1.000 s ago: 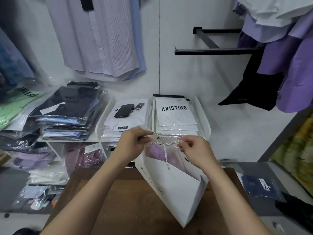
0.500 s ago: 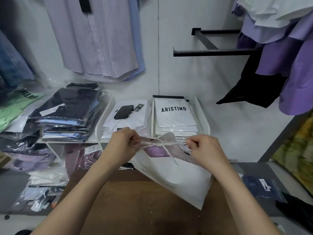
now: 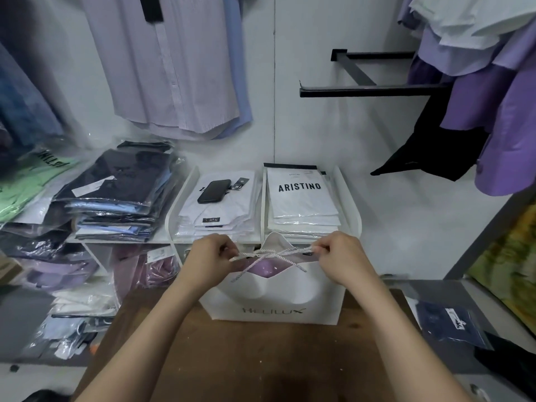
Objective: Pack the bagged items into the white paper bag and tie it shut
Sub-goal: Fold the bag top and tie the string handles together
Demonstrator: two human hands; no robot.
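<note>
Each hand, left hand (image 3: 213, 256) and right hand (image 3: 340, 252), pinches one end of the striped cord (image 3: 272, 254) stretched left-right across the white paper bag (image 3: 275, 303) mouth.

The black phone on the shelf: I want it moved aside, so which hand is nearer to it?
Left. The left hand grips the cord just below and slightly right of the phone; the right hand sits farther right, under the ARISTINO stack.
</note>
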